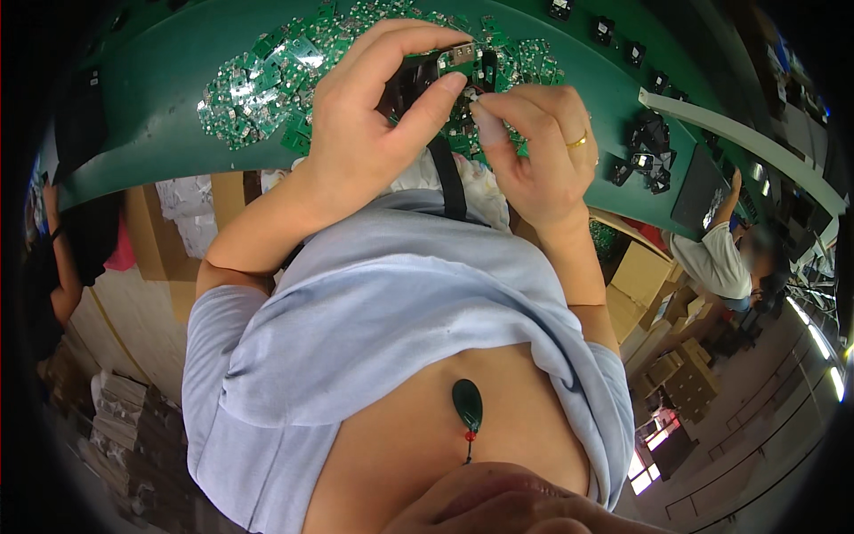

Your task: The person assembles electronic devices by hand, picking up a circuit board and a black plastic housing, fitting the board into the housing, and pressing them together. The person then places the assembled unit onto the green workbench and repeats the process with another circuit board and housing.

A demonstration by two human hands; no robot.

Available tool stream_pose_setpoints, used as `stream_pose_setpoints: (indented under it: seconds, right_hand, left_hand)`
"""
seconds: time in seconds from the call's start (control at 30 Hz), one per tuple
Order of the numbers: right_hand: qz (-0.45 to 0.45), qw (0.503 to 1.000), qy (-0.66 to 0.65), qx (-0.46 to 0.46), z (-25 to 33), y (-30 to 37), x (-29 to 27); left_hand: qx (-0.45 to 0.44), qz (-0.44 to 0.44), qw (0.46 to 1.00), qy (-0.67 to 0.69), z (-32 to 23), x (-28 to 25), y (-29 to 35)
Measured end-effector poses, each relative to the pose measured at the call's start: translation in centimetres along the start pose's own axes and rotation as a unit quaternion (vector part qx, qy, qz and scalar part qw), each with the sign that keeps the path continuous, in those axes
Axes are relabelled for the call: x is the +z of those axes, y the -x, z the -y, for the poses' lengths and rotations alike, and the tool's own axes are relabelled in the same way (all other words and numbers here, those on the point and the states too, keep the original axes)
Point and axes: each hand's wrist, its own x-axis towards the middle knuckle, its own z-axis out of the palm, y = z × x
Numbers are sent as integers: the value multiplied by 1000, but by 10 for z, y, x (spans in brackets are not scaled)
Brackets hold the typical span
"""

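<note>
My left hand (360, 120) is closed around a black plastic housing (413, 82), its thumb and forefinger at the edges of a small green circuit board (457, 60) with a metal connector on it. My right hand (550, 151) wears a ring and has its thumb and forefinger pinched together at the right side of the board. A small pale piece and what look like thin wires show by those fingertips, too small to make out surely. Under and around both hands lies a heap of loose green circuit boards (258, 98).
The green worktable (160, 116) carries several black housings (649, 147) to the right and more along its far side. A pale rail (738, 120) arches over the right end. Cardboard boxes (640, 276) stand below the near edge. Other people sit at far left and right.
</note>
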Motion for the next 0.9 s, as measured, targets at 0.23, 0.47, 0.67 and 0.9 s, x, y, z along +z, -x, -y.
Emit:
stream_pose_setpoints:
  seconds: [0.23,0.47,0.67,0.9]
  right_hand:
    - [18,999,6,-31,-3,1,-1]
    - [32,999,18,-35,-3,-1,1]
    - [15,999,-38,25,-18,12,16]
    - [-39,934,-183,304,5,22,21]
  left_hand:
    - [-22,11,1000,-7,-4,-2,1]
    - [51,6,998,-45,-2,0,-4]
    - [12,19,1000,-10,11,7,0]
    - [-205,22,969,136,13,11,4]
